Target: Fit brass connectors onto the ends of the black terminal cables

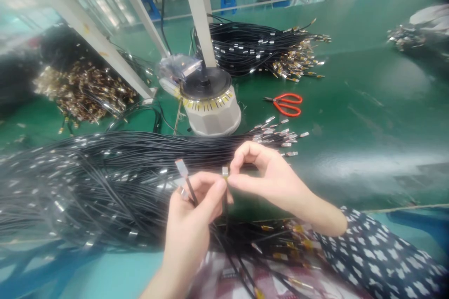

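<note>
My left hand [191, 217] is closed around thin black cables [191, 189] near the table's front edge; one cable's silver connector [181, 167] sticks up above its fingers. My right hand [266, 175] pinches the small metal end [225, 172] of another black cable between thumb and forefinger, just above my left thumb. Both hands meet in front of a large bundle of black cables [105, 173] lying across the green table [368, 117], its silver connector ends [277, 135] fanned out to the right.
A grey round device [212, 103] stands at a white post [199, 9] behind the bundle. Red-handled pliers [287, 104] lie to its right. Another black cable bundle with gold ends [266, 51] lies further back, and a heap of gold connectors [84, 88] lies at left.
</note>
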The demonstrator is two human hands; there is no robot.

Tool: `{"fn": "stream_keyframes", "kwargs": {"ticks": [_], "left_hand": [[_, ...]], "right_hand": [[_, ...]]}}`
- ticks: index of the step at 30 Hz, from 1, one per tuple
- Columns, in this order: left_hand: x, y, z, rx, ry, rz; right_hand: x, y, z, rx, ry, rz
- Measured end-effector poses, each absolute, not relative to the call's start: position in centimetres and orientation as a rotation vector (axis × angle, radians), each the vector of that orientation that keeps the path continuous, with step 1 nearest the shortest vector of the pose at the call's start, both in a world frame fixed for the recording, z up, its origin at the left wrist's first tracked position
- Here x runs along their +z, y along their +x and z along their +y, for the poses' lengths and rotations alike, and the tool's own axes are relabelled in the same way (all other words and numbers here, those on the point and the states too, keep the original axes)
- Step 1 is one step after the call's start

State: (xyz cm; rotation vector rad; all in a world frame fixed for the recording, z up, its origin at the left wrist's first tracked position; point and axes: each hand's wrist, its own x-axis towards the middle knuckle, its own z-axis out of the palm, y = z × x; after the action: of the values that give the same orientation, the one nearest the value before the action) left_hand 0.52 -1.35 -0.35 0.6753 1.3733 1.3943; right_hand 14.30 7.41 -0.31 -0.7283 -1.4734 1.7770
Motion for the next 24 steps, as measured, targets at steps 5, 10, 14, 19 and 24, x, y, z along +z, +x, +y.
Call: {"fn": "stream_keyframes", "kwargs": {"ticks": [5,10,14,19,24], "left_hand": [[0.1,0.5,-1.0,1.338,0.633,1.302],[0.1,-0.1,-1.1,1.241,0.534,1.249],[-0.3,-0.4,-1.0,1.259,0.464,1.246],[-0.5,-0.2,-0.9,1.311,0.473,1.238],[-0.7,0.2,-1.1,1.348,0.523,1.254]], "right_hand": [[-0.4,14.6,7.3,1.795,-0.717,-1.451],[-0.2,14.7,7.5,1.794,-0.706,-1.463],[-0.1,14.5,7.3,1.795,-0.7,-1.462],[0.3,14.1,7.1,1.784,-0.843,-1.381],[0.4,13.8,7.1,1.896,-0.856,-1.299]]}}
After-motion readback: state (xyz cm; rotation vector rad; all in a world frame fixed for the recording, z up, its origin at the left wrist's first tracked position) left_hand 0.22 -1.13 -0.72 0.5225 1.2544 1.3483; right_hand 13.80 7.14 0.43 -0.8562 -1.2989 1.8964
